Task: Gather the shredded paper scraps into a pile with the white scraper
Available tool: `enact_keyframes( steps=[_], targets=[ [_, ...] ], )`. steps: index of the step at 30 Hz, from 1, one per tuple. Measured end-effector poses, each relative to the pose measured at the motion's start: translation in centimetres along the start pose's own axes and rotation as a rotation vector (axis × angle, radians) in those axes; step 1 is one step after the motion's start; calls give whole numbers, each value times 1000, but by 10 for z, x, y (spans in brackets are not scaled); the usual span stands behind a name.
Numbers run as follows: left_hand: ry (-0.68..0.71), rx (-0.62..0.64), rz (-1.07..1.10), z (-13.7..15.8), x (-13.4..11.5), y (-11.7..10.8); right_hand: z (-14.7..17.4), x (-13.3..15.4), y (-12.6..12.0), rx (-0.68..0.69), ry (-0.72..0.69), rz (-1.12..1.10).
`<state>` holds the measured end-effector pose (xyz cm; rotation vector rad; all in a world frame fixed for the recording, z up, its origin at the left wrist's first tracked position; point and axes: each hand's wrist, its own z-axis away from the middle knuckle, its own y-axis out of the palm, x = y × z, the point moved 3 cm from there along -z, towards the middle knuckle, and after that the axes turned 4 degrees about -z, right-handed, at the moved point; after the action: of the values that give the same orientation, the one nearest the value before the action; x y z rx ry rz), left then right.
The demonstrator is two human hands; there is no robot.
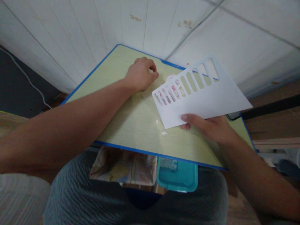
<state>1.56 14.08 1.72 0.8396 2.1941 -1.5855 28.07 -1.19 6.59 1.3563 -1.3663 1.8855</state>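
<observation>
A pale green bench with a blue rim carries everything. Over its right side tilts a stiff white slotted card, its near edge clamped between thumb and fingers of the right hand. Gripping that solid edge lightly should spare the slots. The left hand curls its fingers, far middle; whether the tips meet, I cannot tell. Small pale scraps lie nearer.
</observation>
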Motion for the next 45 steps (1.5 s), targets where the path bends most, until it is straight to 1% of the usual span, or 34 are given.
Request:
enact_keyframes(
  steps=[5, 9, 12, 15, 20, 26, 31, 34, 38, 42, 45],
  targets=[
    [62, -40, 28, -4, 10, 5, -2, 0, -1, 14, -18, 23],
    [36, -26, 22, -3, 9, 5, -3, -1, -3, -3, -40, 28],
    [17, -10, 6, -3, 5, 3, -1, -2, -3, -56, -56, 5],
    [15, -18, -12, -2, 3, 1, 0, -3, -1, -64, -28, -35],
    [12, -32, -31, -2, 2, 1, 3, -2, 3, 41, 2, -104],
    [5, -4, -6, -2, 3, 1, 3, 0, 6, 168, 15, -80],
    [2, 1, -36, -2, 2, 1, 3, -2, 3, 249, 18, -109],
    [7, -7, -37, -3, 4, 2, 5, -3, 2, 306, 73, -140],
    [23, -36, 21, -7, 11, 7, 9, -3, 4, 378, 153, -214],
    [-1, -46, 22, -7, 11, 7, 10, -3, 5, 387, 188, -279],
    [-7, -39, -3, -4, 5, 4, 7, -3, 4, 377, 174, -259]
  ],
)
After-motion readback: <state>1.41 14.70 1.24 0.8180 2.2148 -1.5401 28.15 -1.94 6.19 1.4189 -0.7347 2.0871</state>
